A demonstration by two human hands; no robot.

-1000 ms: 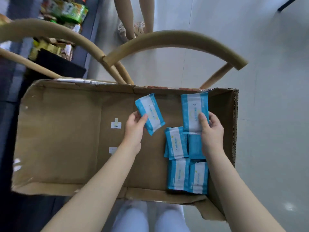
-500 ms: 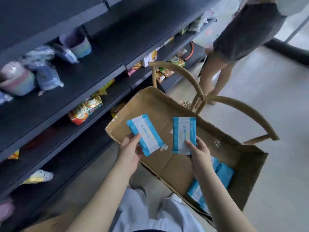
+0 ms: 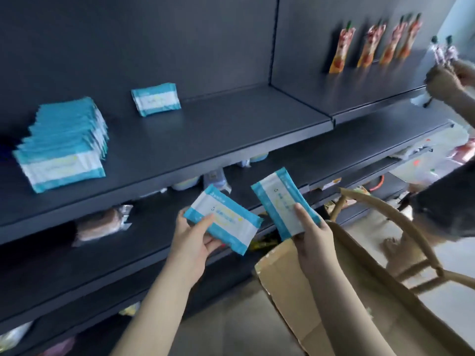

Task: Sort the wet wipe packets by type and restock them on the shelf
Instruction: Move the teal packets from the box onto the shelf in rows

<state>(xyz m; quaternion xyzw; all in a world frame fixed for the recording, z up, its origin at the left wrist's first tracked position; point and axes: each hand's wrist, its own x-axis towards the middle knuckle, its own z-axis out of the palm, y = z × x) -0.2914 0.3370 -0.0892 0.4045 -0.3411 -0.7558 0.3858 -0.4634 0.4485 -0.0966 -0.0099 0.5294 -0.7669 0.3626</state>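
Observation:
My left hand (image 3: 191,240) grips a blue-and-white wet wipe packet (image 3: 226,217) by its lower left corner, thumb on top. My right hand (image 3: 312,238) holds a second blue-and-white packet (image 3: 280,201) by its lower end, tilted up toward the shelf. Both packets hang in front of the dark shelf (image 3: 205,129), below its top board. On that board a row of several matching packets (image 3: 64,147) stands at the left. A single packet (image 3: 155,98) lies farther back toward the middle.
A cardboard box (image 3: 321,291) sits on a wooden chair (image 3: 401,232) at my lower right. Another person's hands (image 3: 447,78) work at pouches (image 3: 372,44) on the upper right shelf. Lower shelves hold wrapped goods (image 3: 102,223).
My view has swung from the box up to the shelf. Both hands have risen with their packets toward the top board, away from the box.

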